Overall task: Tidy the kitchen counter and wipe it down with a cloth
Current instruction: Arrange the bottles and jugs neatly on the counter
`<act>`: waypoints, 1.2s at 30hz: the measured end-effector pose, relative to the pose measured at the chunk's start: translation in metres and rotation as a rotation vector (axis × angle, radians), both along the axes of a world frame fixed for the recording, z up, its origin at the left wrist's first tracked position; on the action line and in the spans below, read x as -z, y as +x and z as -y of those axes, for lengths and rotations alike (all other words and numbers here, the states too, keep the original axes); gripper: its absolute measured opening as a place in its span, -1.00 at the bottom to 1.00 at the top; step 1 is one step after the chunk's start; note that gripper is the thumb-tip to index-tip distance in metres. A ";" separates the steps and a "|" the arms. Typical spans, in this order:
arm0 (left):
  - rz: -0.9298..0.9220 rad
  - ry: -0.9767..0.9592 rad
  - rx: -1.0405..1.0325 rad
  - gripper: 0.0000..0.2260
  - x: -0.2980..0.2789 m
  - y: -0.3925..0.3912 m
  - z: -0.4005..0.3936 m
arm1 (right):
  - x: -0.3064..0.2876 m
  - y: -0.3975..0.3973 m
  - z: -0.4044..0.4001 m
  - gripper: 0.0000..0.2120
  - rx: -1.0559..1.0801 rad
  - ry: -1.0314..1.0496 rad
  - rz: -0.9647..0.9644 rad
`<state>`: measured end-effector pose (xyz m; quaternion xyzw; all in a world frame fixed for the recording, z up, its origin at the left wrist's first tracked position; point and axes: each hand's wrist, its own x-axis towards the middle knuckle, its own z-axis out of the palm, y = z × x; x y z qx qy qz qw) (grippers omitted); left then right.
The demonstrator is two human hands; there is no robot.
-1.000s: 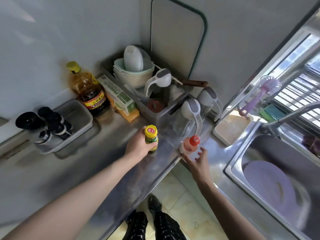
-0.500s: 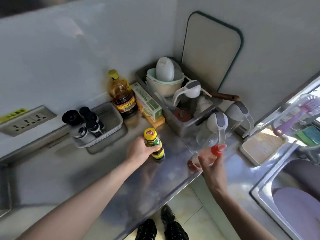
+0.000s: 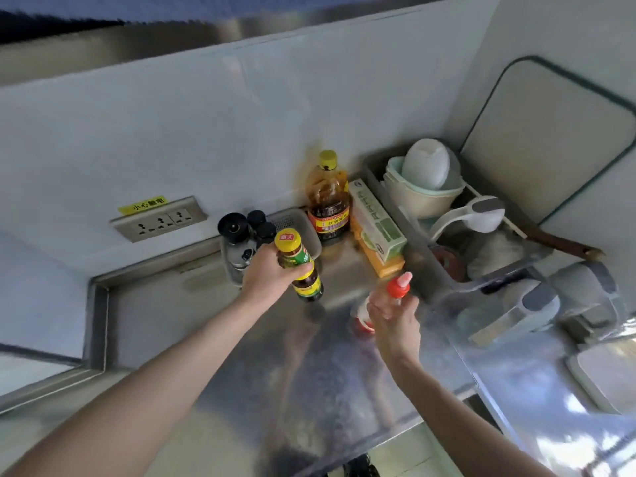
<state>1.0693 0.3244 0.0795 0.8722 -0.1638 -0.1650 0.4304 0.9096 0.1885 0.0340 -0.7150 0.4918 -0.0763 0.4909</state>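
While left hand (image 3: 266, 273) fingers wrap sauce bottle (image 3: 299, 266) | right hand (image 3: 394, 316) fingers pinch red-capped bottle (image 3: 397, 287) | above surface (image 3: 309, 373)

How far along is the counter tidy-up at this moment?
Early. Nothing looks finished; no cloth is in view. In hand: the left hand grips the sauce bottle, the right hand holds the red-capped bottle. Left: placing both and wiping the counter.

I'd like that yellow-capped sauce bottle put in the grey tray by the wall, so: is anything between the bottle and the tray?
Nothing lies between them: the left hand holds the sauce bottle right at the grey tray. Black-capped bottles fill the tray's left part; its right part looks free.
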 end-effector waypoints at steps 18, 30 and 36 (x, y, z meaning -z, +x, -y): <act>0.043 0.159 0.000 -0.71 -0.006 0.141 0.054 | -0.023 0.146 0.012 -0.50 -0.390 -0.208 0.005; 0.088 0.287 0.012 -0.58 0.036 0.164 0.045 | -0.006 0.152 0.011 -0.58 -0.408 -0.175 0.038; 0.015 0.174 0.094 -0.65 0.028 0.153 0.035 | -0.015 0.162 0.003 -0.59 -0.433 -0.171 0.066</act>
